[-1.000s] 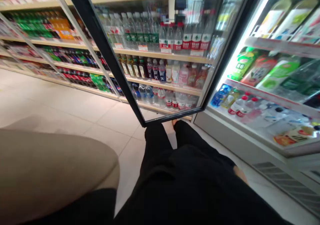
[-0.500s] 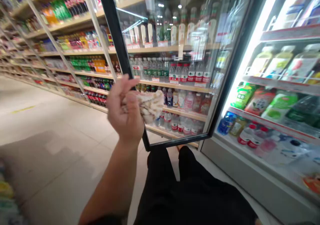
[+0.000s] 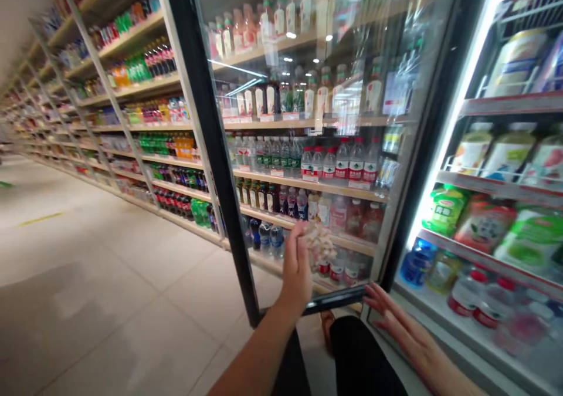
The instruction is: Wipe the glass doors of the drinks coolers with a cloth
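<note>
My left hand [image 3: 297,273] is closed on a whitish, nubby cleaning cloth [image 3: 319,244], held up at the lower part of a glass cooler door [image 3: 352,100]. I cannot tell whether the cloth touches the pane. The door stands open, with a black frame [image 3: 226,167] round its glass. My right hand [image 3: 398,320] is empty, its fingers stretched out, and its fingertips are at the lower corner of the door frame, by the hinge side.
To the right is the lit cooler, its shelves [image 3: 497,188] stocked with bottles and pouches. Long drink shelves [image 3: 162,132] run along the left and behind the glass. Pale floor tiles [image 3: 132,290] lie at the left. My legs [image 3: 360,355] are just below the door.
My left hand has moved down and to the right with the cleaning cloth. My right hand has come into view at the door's lower corner. The view has tilted up somewhat.
</note>
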The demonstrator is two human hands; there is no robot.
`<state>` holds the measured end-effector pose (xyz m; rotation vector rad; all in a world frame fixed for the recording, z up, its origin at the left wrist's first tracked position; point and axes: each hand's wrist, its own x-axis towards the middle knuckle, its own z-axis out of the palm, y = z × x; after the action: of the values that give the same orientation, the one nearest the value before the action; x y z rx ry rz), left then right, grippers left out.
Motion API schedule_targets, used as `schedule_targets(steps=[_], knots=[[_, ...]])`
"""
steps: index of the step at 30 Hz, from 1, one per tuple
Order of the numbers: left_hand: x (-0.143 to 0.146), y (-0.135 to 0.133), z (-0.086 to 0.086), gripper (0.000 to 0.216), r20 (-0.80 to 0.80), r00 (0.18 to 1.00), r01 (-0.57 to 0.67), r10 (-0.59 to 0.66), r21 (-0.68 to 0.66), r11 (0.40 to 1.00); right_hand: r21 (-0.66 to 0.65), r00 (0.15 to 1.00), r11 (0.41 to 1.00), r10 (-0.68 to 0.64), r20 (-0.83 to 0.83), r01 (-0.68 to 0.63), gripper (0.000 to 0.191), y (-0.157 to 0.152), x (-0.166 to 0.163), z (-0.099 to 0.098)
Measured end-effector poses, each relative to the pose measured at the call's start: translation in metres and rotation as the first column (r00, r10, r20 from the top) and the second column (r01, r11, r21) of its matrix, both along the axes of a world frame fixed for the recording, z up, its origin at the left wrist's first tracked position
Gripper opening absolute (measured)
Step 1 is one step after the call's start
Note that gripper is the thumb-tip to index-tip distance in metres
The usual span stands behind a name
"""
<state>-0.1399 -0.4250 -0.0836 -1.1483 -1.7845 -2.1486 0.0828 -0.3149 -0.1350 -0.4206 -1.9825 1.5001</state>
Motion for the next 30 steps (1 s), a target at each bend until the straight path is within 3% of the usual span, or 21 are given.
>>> schedule_targets(steps=[2, 4, 6, 8, 9, 10, 12, 14, 15, 17, 19, 22, 24, 27, 28, 30], knots=[[0.012, 0.017, -0.011, 0.06, -0.152, 0.983, 0.094, -0.106, -0.084, 0.992, -0.189, 0.989, 0.975, 0.1, -0.111, -0.12, 0.063, -0.004, -0.067, 0.004], [0.011, 0.025, -0.017, 0.064, -0.334, 0.928, 0.109, -0.163, -0.174, 0.979, -0.249, 0.977, 0.964, 0.042, -0.208, -0.095, 0.066, -0.006, -0.127, 0.016], [-0.007, 0.022, -0.014, 0.068, -0.521, 0.845, 0.019, -0.12, -0.194, 0.981, -0.176, 0.971, 0.984, -0.043, -0.237, 0.0, 0.059, 0.004, -0.169, 0.034], [-0.038, 0.013, -0.008, 0.068, -0.699, 0.715, -0.158, 0.024, -0.129, 0.979, 0.094, 0.926, 0.98, -0.132, -0.354, 0.176, 0.041, 0.026, -0.194, 0.051], [-0.056, 0.008, -0.005, 0.065, -0.771, 0.625, -0.273, 0.118, -0.075, 0.959, 0.273, 0.882, 0.918, -0.142, -0.45, 0.287, 0.034, 0.039, -0.201, 0.058], [-0.074, 0.004, -0.003, 0.064, -0.813, 0.539, -0.405, 0.221, -0.02, 0.914, 0.448, 0.837, 0.802, -0.113, -0.536, 0.394, 0.032, 0.051, -0.208, 0.063], [-0.109, 0.002, -0.006, 0.066, -0.827, 0.397, -0.645, 0.397, 0.056, 0.762, 0.711, 0.809, 0.48, 0.005, -0.588, 0.514, 0.038, 0.07, -0.219, 0.068], [-0.137, 0.007, -0.017, 0.066, -0.823, 0.294, -0.784, 0.487, 0.084, 0.616, 0.845, 0.851, 0.197, 0.079, -0.518, 0.496, 0.036, 0.079, -0.232, 0.07], [-0.148, 0.011, -0.025, 0.063, -0.825, 0.257, -0.812, 0.503, 0.098, 0.575, 0.876, 0.872, 0.098, 0.091, -0.48, 0.472, 0.034, 0.081, -0.238, 0.073], [-0.163, 0.019, -0.039, 0.059, -0.828, 0.211, -0.813, 0.52, 0.146, 0.563, 0.882, 0.88, -0.021, 0.08, -0.467, 0.47, 0.03, 0.084, -0.248, 0.085], [-0.17, 0.024, -0.048, 0.058, -0.814, 0.207, -0.786, 0.543, 0.192, 0.588, 0.84, 0.842, -0.06, 0.032, -0.539, 0.54, 0.028, 0.09, -0.255, 0.101], [-0.173, 0.024, -0.051, 0.06, -0.817, 0.189, -0.793, 0.544, 0.2, 0.575, 0.779, 0.779, -0.016, 0.012, -0.627, 0.627, 0.028, 0.097, -0.26, 0.111], [-0.172, 0.022, -0.05, 0.062, -0.836, 0.149, -0.817, 0.528, 0.197, 0.541, 0.816, 0.811, -0.002, 0.112, -0.574, 0.578, 0.027, 0.097, -0.26, 0.106], [-0.171, 0.02, -0.047, 0.069, -0.853, 0.117, -0.832, 0.509, 0.195, 0.519, 0.882, 0.87, -0.082, 0.226, -0.437, 0.464, 0.03, 0.1, -0.257, 0.102], [-0.17, 0.02, -0.046, 0.07, -0.855, 0.115, -0.834, 0.505, 0.193, 0.516, 0.875, 0.869, -0.086, 0.195, -0.454, 0.477, 0.03, 0.105, -0.255, 0.105], [-0.168, 0.021, -0.045, 0.074, -0.854, 0.112, -0.837, 0.507, 0.194, 0.511, 0.807, 0.808, -0.028, 0.034, -0.588, 0.589, 0.032, 0.118, -0.251, 0.117]])
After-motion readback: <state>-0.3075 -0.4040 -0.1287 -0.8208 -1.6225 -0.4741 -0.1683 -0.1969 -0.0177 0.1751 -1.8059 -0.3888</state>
